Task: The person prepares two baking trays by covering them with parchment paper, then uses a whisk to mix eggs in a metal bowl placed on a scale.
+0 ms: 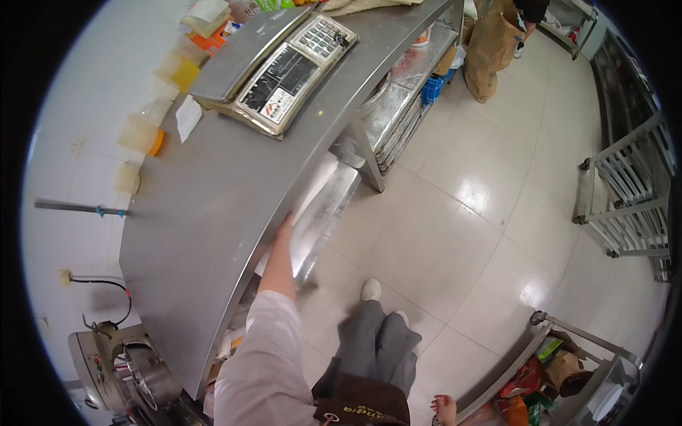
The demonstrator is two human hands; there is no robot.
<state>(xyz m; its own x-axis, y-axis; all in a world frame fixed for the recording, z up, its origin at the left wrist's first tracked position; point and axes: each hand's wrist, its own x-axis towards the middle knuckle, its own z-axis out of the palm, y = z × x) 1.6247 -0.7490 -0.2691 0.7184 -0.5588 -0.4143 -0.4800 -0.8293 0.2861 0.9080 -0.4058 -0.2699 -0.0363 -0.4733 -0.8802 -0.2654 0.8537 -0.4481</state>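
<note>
1. Left hand (286, 221): at right-hand (front) edge of the long grey stainless-steel tabletop (192, 206), fingers mostly hidden; grip or mere touch, can't tell.
2. Nearest thing: long, flat white item (317, 186), kind unclear, just under that front edge, above the steel lower shelf (344, 193).
3. Item lies ahead of left hand, slightly right. Left is the nearer hand.
4. Long axis: roughly along front edge, far end pointing ahead-right toward the steel table leg (367, 160). No distinct tip seen.
5. Right hand (445, 408): well apart from left, fingers loosely bent, beside metal-framed cart (508, 366); holding anything, can't tell.
6. Silver digital scale (284, 78): tabletop's far end.
</note>
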